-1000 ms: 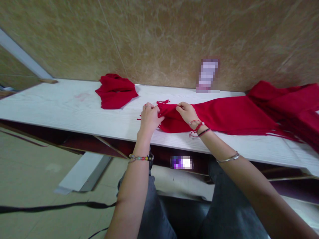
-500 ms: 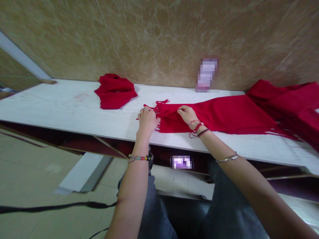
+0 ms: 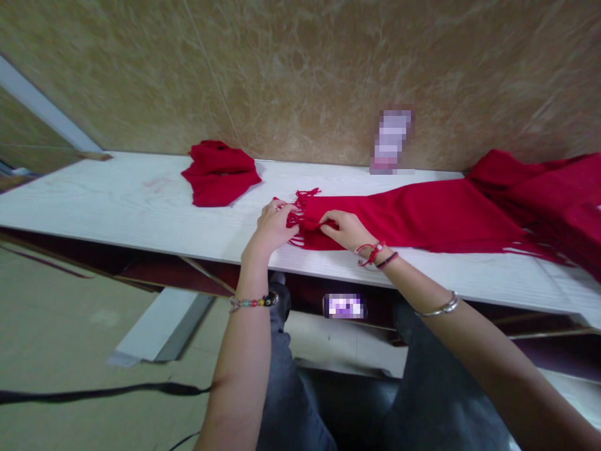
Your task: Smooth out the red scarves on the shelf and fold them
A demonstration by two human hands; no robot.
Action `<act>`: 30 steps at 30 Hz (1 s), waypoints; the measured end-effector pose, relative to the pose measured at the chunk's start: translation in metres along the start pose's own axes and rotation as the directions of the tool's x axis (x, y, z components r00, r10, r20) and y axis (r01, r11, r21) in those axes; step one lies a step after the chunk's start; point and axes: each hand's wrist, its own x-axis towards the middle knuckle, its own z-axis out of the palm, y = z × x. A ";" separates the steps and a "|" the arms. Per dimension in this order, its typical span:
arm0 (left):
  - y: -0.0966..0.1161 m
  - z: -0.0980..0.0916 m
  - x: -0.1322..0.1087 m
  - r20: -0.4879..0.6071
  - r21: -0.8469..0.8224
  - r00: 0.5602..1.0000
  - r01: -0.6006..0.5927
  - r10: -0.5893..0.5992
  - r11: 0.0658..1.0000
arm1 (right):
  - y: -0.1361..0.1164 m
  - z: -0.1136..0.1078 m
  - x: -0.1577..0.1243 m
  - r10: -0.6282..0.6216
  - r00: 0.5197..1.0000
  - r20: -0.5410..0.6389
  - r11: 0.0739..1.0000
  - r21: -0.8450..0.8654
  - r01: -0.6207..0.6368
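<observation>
Near the front edge of the white bench (image 3: 117,207), at its middle: the fringed end of a red scarf (image 3: 422,213). Long axis left to right along the bench, fringe (image 3: 303,210) pointing left, cloth lying flat. Far end lost under a heap of red cloth (image 3: 554,188) at the right, itself cut off by the picture's edge.

Left hand (image 3: 271,227) curled shut on the fringe at the scarf's tip. Right hand (image 3: 345,228) just beside it, fingers pinched closed on the scarf's near edge. Fingertips of both partly buried in the cloth, hard to make out one by one.

Bare bench to the left of the hands, open as far as a folded red scarf (image 3: 220,175) lying well apart, close to the wall (image 3: 305,75). Narrow strip of bare board between scarf and front edge. Behind the scarf, against the wall, a blurred upright thing (image 3: 392,141), impossible to identify.
</observation>
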 end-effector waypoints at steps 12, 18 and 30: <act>-0.012 -0.010 -0.009 -0.341 -0.101 0.896 0.268 -0.286 0.958 | -0.009 0.013 -0.021 -0.280 0.944 0.177 0.945 -0.124 0.303; 0.005 -0.009 -0.007 0.046 -0.251 0.926 -0.351 0.373 0.902 | -0.011 0.012 -0.015 -0.009 1.000 -0.009 0.998 0.063 0.009; 0.011 -0.003 -0.005 -0.058 0.038 0.935 -0.348 0.350 0.937 | -0.011 0.012 -0.014 0.054 0.998 -0.027 0.994 0.093 -0.051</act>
